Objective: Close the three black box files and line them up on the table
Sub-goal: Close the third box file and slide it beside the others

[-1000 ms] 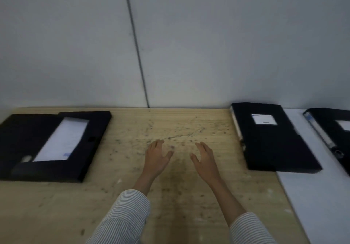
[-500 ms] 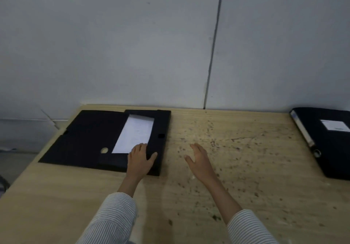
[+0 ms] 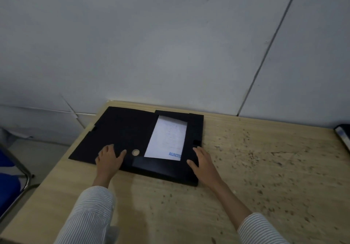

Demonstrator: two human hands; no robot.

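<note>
An open black box file (image 3: 123, 130) lies flat at the table's far left corner, lid spread to the left. White paper (image 3: 167, 138) rests in its tray on the right half. My left hand (image 3: 108, 159) lies flat on the lid's near edge, fingers spread, beside the round finger hole (image 3: 135, 152). My right hand (image 3: 203, 163) rests open against the tray's near right corner. A second black box file (image 3: 343, 134) shows only as a sliver at the right edge of the view. The third file is out of sight.
The wooden table (image 3: 246, 187) is speckled with dark marks and meets a grey wall (image 3: 170, 44) behind. A blue chair with a metal frame (image 3: 11, 177) stands off the table's left edge.
The view has swung left, bringing the open file to the middle. My left hand has slid from the tray onto the lid, and my right hand has moved from bare wood to the tray's right corner.
</note>
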